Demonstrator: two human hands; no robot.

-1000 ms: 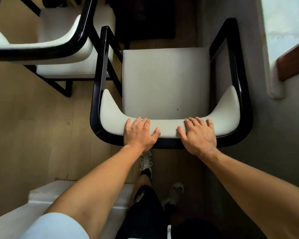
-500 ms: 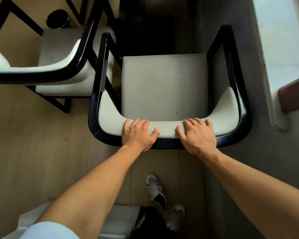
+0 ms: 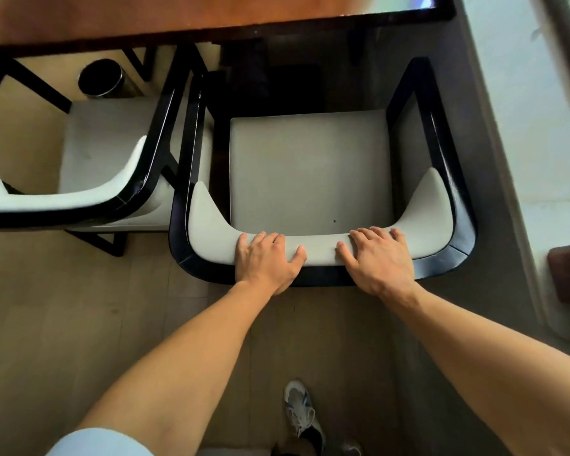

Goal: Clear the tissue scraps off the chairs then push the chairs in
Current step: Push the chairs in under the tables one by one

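Your left hand (image 3: 266, 258) and right hand (image 3: 380, 258) lie side by side at frame centre, fingers curled over the padded backrest (image 3: 321, 250) of the chair (image 3: 310, 169), grasping it with both arms extended. The chair, its seat bare of scraps, stands just short of the worktop (image 3: 178, 18) along the upper edge. Judged heavy and rigid, it should push best from this top rail.

Left grip (image 3: 268, 260) curled; right grip (image 3: 379, 258) curled; arms outstretched
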